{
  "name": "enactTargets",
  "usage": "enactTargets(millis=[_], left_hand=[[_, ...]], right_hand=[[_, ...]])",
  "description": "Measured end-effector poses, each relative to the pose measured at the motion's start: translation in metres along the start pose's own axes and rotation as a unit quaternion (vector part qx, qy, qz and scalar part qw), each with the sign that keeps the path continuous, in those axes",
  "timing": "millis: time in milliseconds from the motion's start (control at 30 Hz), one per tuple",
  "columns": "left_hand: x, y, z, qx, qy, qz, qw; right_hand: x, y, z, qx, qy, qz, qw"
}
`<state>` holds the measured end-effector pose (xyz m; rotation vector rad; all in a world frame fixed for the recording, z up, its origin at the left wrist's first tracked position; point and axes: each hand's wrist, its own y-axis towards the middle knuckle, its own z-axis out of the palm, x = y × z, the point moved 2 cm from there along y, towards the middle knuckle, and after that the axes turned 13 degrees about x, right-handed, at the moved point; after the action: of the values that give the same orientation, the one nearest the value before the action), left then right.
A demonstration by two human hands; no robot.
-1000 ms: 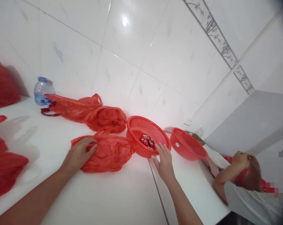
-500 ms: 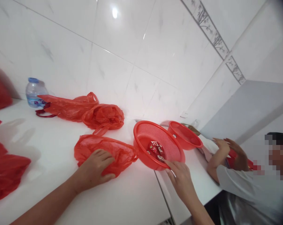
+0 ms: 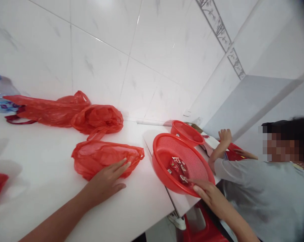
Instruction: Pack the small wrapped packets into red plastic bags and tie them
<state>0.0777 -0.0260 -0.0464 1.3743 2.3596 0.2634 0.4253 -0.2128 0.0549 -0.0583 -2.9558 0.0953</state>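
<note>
My left hand point(image 3: 105, 181) lies with fingers stretched out on the near side of a red plastic bag point(image 3: 91, 153), which rests on the white table. The thumb is spread apart from the fingers. My right hand point(image 3: 208, 193) grips the near rim of a red plastic colander point(image 3: 164, 174), fingers over the inside and thumb at the outside. Several small packets point(image 3: 179, 168) with red, white and dark printing lie at the bottom of the colander. A narrow gap separates the bag from the colander.
Crumpled red bags point(image 3: 98, 119) and a blue-capped bottle point(image 3: 2, 97) stand along the tiled wall. A red basin point(image 3: 187, 132) sits behind the colander. On the right a co-worker in a grey shirt point(image 3: 262, 191) works at the table; a red stool point(image 3: 202, 223) is below.
The colander has come away from the bag, towards me and to the right, with my right hand on its rim. The co-worker's arm has lifted. My view has turned right.
</note>
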Motion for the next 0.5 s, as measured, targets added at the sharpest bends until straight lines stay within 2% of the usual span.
enactTargets(millis=[67, 133, 233, 367, 500], left_hand=[[-0.009, 0.0, -0.001, -0.016, 0.023, 0.03, 0.999], [-0.016, 0.001, -0.004, -0.038, 0.053, 0.034, 0.997], [-0.018, 0.005, -0.01, -0.041, 0.087, 0.011, 0.995], [-0.008, 0.005, -0.011, -0.044, 0.117, -0.013, 0.992], [0.0, -0.002, -0.011, -0.043, 0.144, -0.024, 0.988]], right_hand=[[-0.002, 0.004, -0.009, -0.032, -0.017, 0.004, 0.999], [0.011, 0.01, -0.014, -0.106, -0.057, -0.027, 0.992], [0.061, 0.022, -0.007, -0.187, -0.062, -0.147, 0.969], [0.162, 0.04, 0.03, -0.125, -0.036, -0.353, 0.927], [0.246, 0.051, 0.072, -0.087, 0.022, -0.462, 0.882]])
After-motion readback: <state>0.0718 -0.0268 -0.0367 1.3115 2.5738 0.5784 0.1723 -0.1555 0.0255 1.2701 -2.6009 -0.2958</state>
